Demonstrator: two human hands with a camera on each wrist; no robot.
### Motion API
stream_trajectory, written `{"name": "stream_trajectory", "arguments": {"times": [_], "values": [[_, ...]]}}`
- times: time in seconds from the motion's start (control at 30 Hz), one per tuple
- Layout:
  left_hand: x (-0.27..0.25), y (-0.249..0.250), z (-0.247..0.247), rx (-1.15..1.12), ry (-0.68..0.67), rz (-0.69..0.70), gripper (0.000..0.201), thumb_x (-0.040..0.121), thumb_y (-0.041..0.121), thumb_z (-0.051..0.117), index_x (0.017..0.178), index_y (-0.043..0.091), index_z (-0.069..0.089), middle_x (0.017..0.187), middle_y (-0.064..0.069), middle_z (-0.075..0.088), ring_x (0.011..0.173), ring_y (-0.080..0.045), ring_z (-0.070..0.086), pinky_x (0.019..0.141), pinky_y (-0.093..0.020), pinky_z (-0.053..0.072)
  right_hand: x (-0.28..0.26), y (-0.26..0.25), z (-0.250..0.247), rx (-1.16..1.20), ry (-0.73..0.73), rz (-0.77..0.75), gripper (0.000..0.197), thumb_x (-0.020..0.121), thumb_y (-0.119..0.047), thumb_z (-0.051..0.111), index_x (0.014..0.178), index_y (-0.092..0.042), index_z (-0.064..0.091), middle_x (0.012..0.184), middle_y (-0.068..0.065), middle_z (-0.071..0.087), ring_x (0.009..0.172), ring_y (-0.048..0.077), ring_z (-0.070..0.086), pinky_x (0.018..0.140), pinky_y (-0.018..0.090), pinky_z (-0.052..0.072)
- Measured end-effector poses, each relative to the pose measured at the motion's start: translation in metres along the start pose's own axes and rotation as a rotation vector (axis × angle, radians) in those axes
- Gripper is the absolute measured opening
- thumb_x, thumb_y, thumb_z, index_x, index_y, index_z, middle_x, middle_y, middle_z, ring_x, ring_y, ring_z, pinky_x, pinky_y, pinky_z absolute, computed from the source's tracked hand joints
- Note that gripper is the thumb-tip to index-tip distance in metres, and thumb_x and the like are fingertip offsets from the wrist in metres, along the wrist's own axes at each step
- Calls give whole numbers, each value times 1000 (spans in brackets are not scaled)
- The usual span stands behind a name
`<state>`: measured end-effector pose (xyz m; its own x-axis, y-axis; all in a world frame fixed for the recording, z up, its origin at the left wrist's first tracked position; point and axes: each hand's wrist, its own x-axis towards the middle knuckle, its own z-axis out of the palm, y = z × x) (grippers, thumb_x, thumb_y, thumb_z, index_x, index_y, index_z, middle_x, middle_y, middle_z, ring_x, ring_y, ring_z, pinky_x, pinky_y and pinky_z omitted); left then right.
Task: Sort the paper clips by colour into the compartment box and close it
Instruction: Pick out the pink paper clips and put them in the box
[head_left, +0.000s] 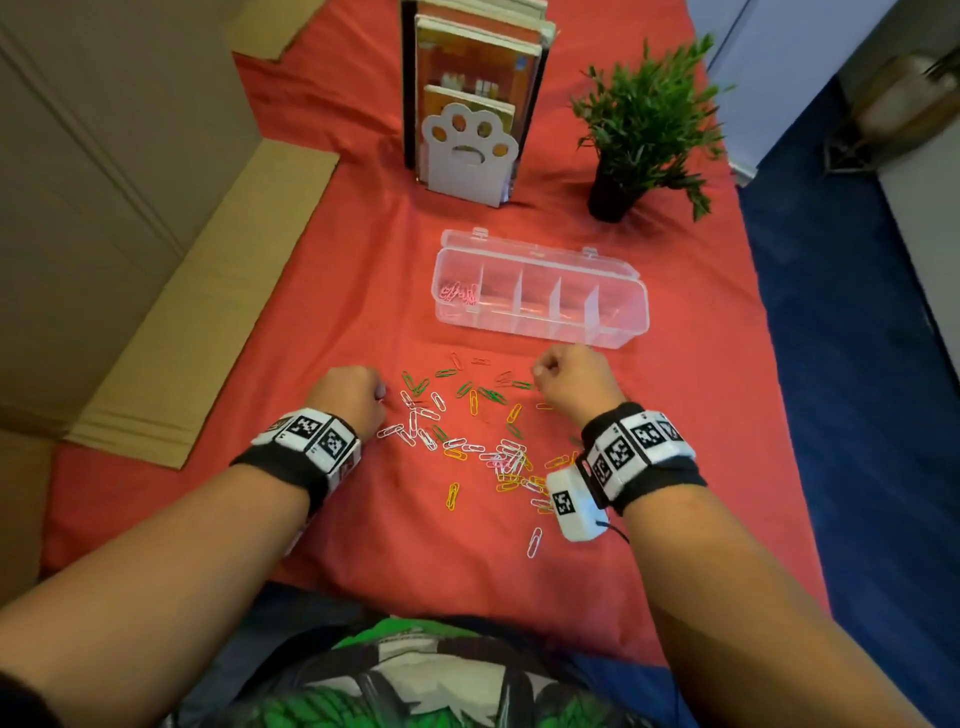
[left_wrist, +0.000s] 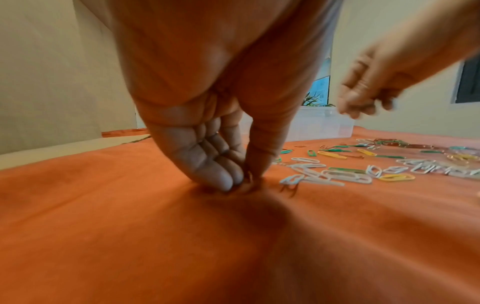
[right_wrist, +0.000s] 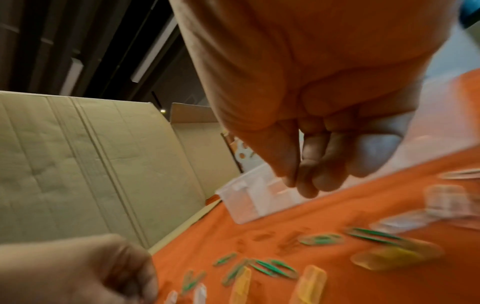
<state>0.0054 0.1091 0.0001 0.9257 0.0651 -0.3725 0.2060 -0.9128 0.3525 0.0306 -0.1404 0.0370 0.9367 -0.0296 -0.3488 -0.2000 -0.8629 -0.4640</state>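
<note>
Red cloth (head_left: 332, 291) covers the work surface; flattened cardboard (head_left: 218, 291) lies along its left edge, blue floor (head_left: 841, 322) to the right. At the far end stand a book holder with a white paw-shaped front (head_left: 470, 150) and a small potted plant (head_left: 641, 124). Compartment box (head_left: 540, 296), clear plastic, sits mid-cloth, lid open toward the far side, long axis running left to right, slightly skewed; pink clips (head_left: 457, 292) fill its leftmost compartment. Loose paper clips (head_left: 467, 431), green, white and yellow, scattered between the box and the person, pointing every way. Left hand (head_left: 345, 397) at the scatter's left edge, fingertips (left_wrist: 226, 181) pinched together on the cloth around a small reddish clip. Right hand (head_left: 574, 376) curled just near the box; whether it holds anything cannot be told.
</note>
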Motion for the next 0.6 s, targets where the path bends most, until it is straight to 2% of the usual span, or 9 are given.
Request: {"name": "stream_trajectory", "arguments": {"times": [0.13, 0.2, 0.23, 0.33, 0.47, 0.53, 0.6], "values": [[-6, 27, 3, -98, 61, 71, 23, 81, 7, 52, 97, 6, 68, 105, -20, 67, 103, -35, 59, 87, -35, 43, -30, 52, 1, -34, 25, 161, 15, 85, -12, 50, 79, -9, 64, 93, 16, 70, 92, 29, 64, 73, 25, 42], [-12, 45, 7, -188, 26, 124, 20, 83, 5, 51, 98, 5, 65, 106, -17, 67, 102, -33, 59, 83, -32, 42, -43, 74, 1, -43, 46, 225, 21, 86, -12, 50, 67, -13, 58, 94, 17, 69, 94, 31, 64, 74, 26, 42], [-14, 54, 11, -233, -16, 135, 18, 84, 5, 51, 98, 5, 63, 106, -16, 67, 100, -32, 60, 81, -31, 42, -49, 84, 1, -46, 55, 259, 21, 87, -13, 50, 68, -12, 59, 96, 19, 69, 96, 32, 63, 77, 28, 45], [-20, 78, 27, -320, -154, 166, 19, 86, 3, 49, 100, 8, 60, 107, -13, 66, 98, -28, 60, 76, -25, 40, -63, 107, 4, -32, 87, 346, 22, 87, -13, 49, 93, -1, 66, 103, 22, 68, 102, 35, 62, 86, 33, 47], [-33, 111, 56, -245, -266, 352, 24, 88, 2, 44, 104, 5, 62, 113, -14, 62, 108, -29, 54, 84, -25, 37, -73, 120, 14, -9, 63, 356, 19, 85, -12, 54, 99, -4, 63, 107, 19, 67, 105, 32, 61, 87, 30, 46], [-41, 122, 72, -142, -284, 445, 24, 91, 15, 44, 104, 6, 63, 110, -16, 60, 109, -29, 53, 89, -28, 37, -76, 120, 23, 5, 61, 280, 22, 81, -10, 57, 102, -10, 61, 108, 16, 65, 104, 31, 61, 89, 31, 45], [-47, 130, 86, -25, -271, 511, 28, 91, 32, 48, 102, 10, 62, 104, -13, 59, 103, -29, 54, 88, -31, 40, -81, 119, 34, 31, 60, 177, 31, 79, -8, 59, 109, -14, 59, 112, 14, 57, 101, 30, 59, 91, 33, 46]]}}
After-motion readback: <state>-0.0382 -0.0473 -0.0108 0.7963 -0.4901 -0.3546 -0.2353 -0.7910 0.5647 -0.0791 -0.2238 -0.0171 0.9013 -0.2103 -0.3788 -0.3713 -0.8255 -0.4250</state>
